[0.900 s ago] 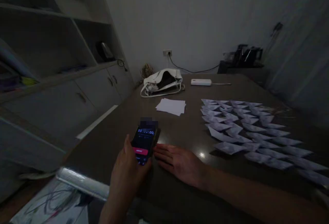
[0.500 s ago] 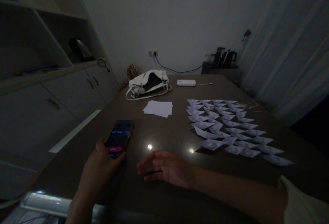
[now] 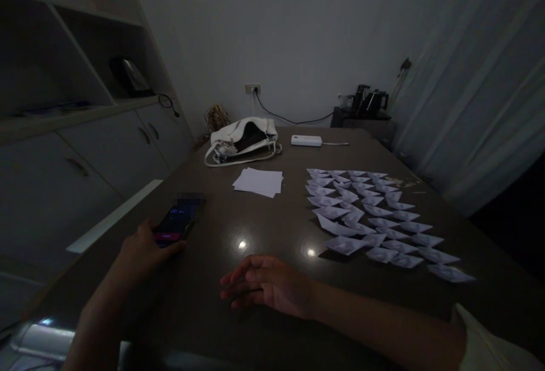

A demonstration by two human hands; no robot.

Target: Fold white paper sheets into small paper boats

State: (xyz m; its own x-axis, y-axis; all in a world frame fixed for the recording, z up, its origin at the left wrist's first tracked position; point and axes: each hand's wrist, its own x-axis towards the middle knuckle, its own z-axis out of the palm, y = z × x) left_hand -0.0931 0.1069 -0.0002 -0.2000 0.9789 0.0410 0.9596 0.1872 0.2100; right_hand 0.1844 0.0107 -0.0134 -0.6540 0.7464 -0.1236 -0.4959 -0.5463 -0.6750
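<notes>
Sliding outward toward the left edge of the table (image 3: pixel 272 325), the smartphone (image 3: pixel 176 223) now lies farther from the person's body than half a second ago, its lit screen with a timer-like readout and a red bar facing up. The left hand (image 3: pixel 142 249) has gone with it and rests at the phone's near end, fingers closed loosely around that end, holding it flat against the dark tabletop; in this dim light it is hard to tell how firm the grip is. The right hand (image 3: pixel 266 286) has drawn slightly back from the phone and lies palm down, fingers relaxed and half curled, holding nothing. The phone thus looks parked at the side, away from the middle of the work surface.

Beyond the hands, a small stack of white paper sheets (image 3: pixel 258 182) sits near the table's centre. To its right, rows of folded paper boats (image 3: pixel 370 217) cover a wide patch. At the far end a white handbag (image 3: pixel 240 139) lies open, its dark interior showing but its contents unreadable. Beside it lies a white power bank (image 3: pixel 306 140) with a cable.
</notes>
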